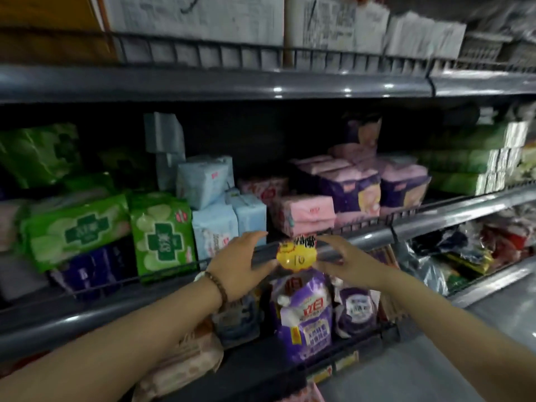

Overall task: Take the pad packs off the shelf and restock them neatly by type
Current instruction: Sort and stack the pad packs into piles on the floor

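Observation:
Pad packs fill the middle shelf. Green packs (162, 232) stand at the left, pale blue packs (216, 227) beside them, pink packs (307, 214) in the middle, and purple-and-pink packs (352, 188) further right. A yellow price tag (295, 258) hangs on the shelf's grey front rail (374, 237). My left hand (242, 262) lies on the rail at the tag's left side, with straight fingers on top and the thumb below. From the other side, my right hand (343, 261) curls over the rail and pinches the tag. Neither hand holds a pad pack.
Dark blue packs (95, 268) lie under the green ones. Green stacked packs (475, 161) sit at the far right. Purple detergent pouches (304, 317) stand on the shelf below my hands. Cardboard boxes (191, 18) rest on the top shelf.

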The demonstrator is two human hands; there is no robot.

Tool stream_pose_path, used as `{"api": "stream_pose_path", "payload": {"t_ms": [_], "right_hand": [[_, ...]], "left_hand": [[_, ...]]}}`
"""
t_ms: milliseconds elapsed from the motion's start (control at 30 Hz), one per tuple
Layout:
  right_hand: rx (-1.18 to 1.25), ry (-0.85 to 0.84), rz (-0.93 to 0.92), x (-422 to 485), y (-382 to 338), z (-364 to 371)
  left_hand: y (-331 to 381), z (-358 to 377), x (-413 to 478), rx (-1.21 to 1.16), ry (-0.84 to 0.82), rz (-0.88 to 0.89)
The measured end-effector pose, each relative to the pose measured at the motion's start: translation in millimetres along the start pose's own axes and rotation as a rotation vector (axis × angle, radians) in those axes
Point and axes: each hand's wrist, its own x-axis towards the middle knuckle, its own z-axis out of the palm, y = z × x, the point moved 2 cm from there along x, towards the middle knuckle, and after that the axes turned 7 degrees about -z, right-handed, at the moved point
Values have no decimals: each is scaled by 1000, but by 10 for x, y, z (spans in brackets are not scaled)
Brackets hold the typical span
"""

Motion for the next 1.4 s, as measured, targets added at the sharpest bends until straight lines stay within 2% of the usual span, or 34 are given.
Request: {"api": "stream_pose_path", "payload": {"t_ms": [100,200,333,467,567,667,767,867,967,1133,1200,1300,1400], "right_hand": [[60,182,-26,352,-24,-180],[135,451,75,682,68,-240],[56,516,164,959,76,-55],[-89,642,253,1153,44,172],[-58,739,201,1188,31,224],[175,793,163,1016,-6,64],[444,799,136,663,-115,-182],[779,680,120,227,-226,-318],[1026,506,252,-165,-207,-339],[1157,22,521,-696,-46,-72],[1118,-79,529,-834,62,103],[1057,-252,435,-967,205,398],[963,-299,474,-1077,434,796]], "left_hand": [[91,-95,384,-78,34,-33],[180,56,702,-155,-8,-72],[45,333,872,12,-47,-88],[-199,588,808,9,-131,-101],[-277,672,772,45,-127,-73],[-273,638,754,-124,-106,-115],[-111,504,658,-484,-54,-165],[30,394,524,-678,-43,-110],[90,323,328,-756,-84,0],[27,485,-195,-857,-349,46],[-69,687,-413,-843,-424,-26],[-185,974,-701,-935,-490,-175],[-292,1314,-907,-1060,-516,-387]]}}
